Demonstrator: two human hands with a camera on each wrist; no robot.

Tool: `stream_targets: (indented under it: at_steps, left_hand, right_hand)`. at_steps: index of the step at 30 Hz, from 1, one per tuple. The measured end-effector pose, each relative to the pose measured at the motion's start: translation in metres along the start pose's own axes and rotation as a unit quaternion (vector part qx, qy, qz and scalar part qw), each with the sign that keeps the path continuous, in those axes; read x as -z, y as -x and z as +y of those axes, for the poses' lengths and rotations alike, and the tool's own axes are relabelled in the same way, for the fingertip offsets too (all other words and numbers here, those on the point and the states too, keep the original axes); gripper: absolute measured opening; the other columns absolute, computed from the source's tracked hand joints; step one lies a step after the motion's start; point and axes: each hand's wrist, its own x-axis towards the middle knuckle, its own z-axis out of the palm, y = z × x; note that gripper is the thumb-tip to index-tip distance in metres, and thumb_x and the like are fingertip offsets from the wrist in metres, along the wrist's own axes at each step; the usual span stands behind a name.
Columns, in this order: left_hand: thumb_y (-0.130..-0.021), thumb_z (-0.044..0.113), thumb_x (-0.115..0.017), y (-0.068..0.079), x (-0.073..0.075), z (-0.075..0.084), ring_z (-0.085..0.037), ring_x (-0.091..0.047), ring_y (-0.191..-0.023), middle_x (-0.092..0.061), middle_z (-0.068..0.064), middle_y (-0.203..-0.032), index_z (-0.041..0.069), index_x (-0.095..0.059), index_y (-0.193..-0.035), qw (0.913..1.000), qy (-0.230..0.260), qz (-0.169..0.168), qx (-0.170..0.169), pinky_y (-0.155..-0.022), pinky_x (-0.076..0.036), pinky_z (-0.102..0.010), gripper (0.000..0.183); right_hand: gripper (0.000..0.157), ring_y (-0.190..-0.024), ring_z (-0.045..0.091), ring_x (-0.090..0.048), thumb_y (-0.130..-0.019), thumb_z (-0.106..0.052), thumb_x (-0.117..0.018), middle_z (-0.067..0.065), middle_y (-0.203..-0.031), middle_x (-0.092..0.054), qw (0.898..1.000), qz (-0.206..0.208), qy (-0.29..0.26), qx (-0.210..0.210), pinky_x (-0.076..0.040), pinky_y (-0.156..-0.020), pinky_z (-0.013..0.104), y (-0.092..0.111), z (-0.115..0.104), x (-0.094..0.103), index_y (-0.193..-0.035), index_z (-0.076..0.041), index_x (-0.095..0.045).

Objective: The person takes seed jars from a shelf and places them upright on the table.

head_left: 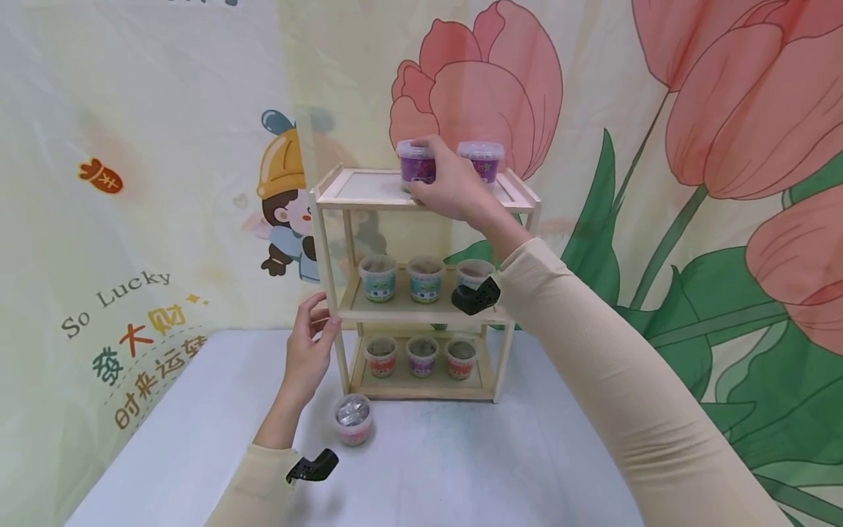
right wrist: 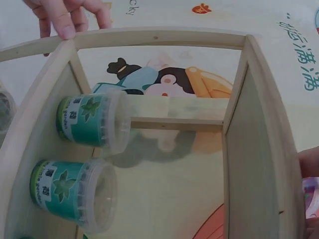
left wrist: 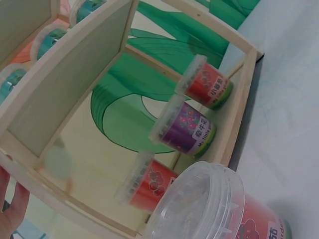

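Note:
On the top tier of a small wooden shelf rack point(head_left: 421, 315), my right hand point(head_left: 454, 179) grips a purple plastic tub point(head_left: 410, 170) with a clear lid, fingers over its rim and thumb at its front. Beside it stands a second purple tub point(head_left: 484, 157), partly hidden by that hand. My left hand point(head_left: 308, 348) holds the rack's left post at middle-tier height; its thumb and fingers also appear at the corner in the right wrist view. Close to this hand, a pink tub point(head_left: 353, 421) with a clear lid sits on the table before the rack.
Teal tubs point(head_left: 424, 282) line the middle tier. On the bottom tier stand two red tubs point(head_left: 381, 359) with a purple tub point(left wrist: 184, 127) between them. The rack stands on a white table point(head_left: 527, 454), close to a printed backdrop point(head_left: 197, 146) of tulips and cartoons.

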Motion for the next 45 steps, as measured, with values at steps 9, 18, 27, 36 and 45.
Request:
stream_targets:
  at_steps: [9, 18, 27, 36, 45]
  left_hand:
    - [-0.112, 0.016, -0.054, 0.005, 0.001, 0.015, -0.039, -0.053, -0.134, -0.052, -0.024, -0.143, 0.014, -0.036, -0.161, 0.9999, -0.003, -0.011, 0.003, -0.112, -0.043, -0.059, 0.052]
    - [-0.111, 0.015, -0.056, -0.001, 0.000, -0.001, -0.037, -0.054, -0.133, -0.053, -0.023, -0.141, 0.018, -0.038, -0.160, 0.9999, 0.001, -0.006, 0.010, -0.110, -0.044, -0.058, 0.052]
    - [-0.110, 0.026, -0.060, -0.008, 0.003, -0.022, -0.028, -0.057, -0.128, -0.058, -0.015, -0.138, 0.027, -0.040, -0.159, 0.9999, -0.003, -0.004, -0.015, -0.106, -0.048, -0.051, 0.052]
    - [-0.110, 0.030, -0.061, -0.007, 0.005, -0.016, -0.032, -0.056, -0.128, -0.057, -0.017, -0.136, 0.027, -0.042, -0.156, 0.9999, 0.006, -0.004, -0.007, -0.107, -0.047, -0.060, 0.050]
    - [-0.110, 0.023, -0.058, -0.008, 0.004, -0.012, -0.032, -0.055, -0.126, -0.056, -0.016, -0.136, 0.028, -0.043, -0.155, 1.0000, 0.003, -0.002, 0.007, -0.107, -0.046, -0.059, 0.048]
  right_hand:
    - [0.057, -0.125, 0.022, -0.058, -0.103, -0.022, -0.069, 0.009, -0.153, -0.057, 0.998, 0.029, 0.005, 0.048, -0.049, -0.105, 0.039, 0.004, 0.012, -0.002, -0.154, -0.027, -0.043]
    - [0.061, -0.126, 0.021, -0.059, -0.103, -0.027, -0.072, 0.007, -0.149, -0.054, 0.990, 0.021, -0.129, 0.048, -0.053, -0.103, 0.037, 0.015, 0.014, 0.005, -0.155, -0.033, -0.040]
    - [0.059, -0.123, 0.023, -0.065, -0.102, -0.017, -0.073, 0.011, -0.146, -0.053, 0.974, 0.030, -0.185, 0.127, -0.054, -0.106, 0.035, 0.041, 0.009, 0.005, -0.153, -0.024, -0.044]
    - [0.060, -0.116, 0.029, -0.069, -0.098, -0.007, -0.076, 0.014, -0.148, -0.054, 0.970, 0.017, -0.158, 0.184, -0.055, -0.104, 0.038, 0.072, 0.010, -0.002, -0.150, -0.014, -0.048]
    - [0.060, -0.114, 0.023, -0.067, -0.098, -0.008, -0.077, 0.010, -0.144, -0.056, 0.970, 0.013, -0.143, 0.196, -0.057, -0.100, 0.038, 0.102, 0.027, -0.023, -0.151, -0.014, -0.050]
